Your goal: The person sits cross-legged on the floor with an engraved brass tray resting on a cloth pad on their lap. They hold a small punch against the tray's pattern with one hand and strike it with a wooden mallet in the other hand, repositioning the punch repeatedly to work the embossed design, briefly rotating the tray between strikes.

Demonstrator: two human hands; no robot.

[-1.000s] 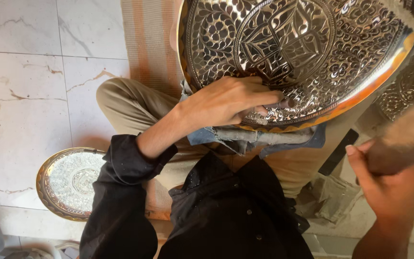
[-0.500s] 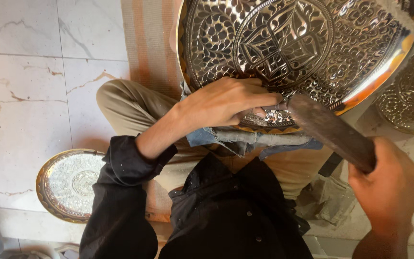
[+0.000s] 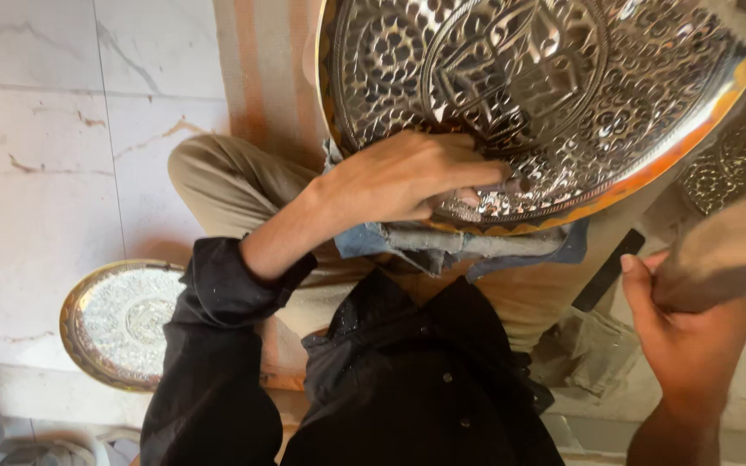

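Left hand (image 3: 407,177) is resting on the lower rim of a big round embossed metal tray (image 3: 546,95), fingers curled and pinched around a small dark punch or chisel (image 3: 511,185) whose tip sits against the tray's patterned surface. So it's mostly closed, thumb and fingertips doing the gripping, heel of the hand lying on the metal.

Right hand (image 3: 688,332) is off at the lower right, wrapped tight around a thick brownish handle (image 3: 723,250), looks like wood, blurred, so I can't make out the head of whatever tool it belongs to. It's well apart from the tray, out to the side.

The tray itself lies across the person's lap, propped on a folded bit of blue denim-like cloth (image 3: 464,246) with a grey bar of some kind in it. Khaki trousers (image 3: 226,185), black long-sleeved shirt (image 3: 399,388).

No tabletop here, the person's sitting down low over a floor (image 3: 62,129) of pale marble-look tiles with brownish veins. A second, smaller round tray (image 3: 123,319) lies flat on the floor just beside the left elbow, silver centre with a brassy gold rim.

The big tray is shiny silver, covered in dense hammered dots and leafy shapes, with a round medallion in the middle holding a geometric diamond pattern. Its edge shows a gold-orange band. More embossed metal is at the far right edge, in shadow.
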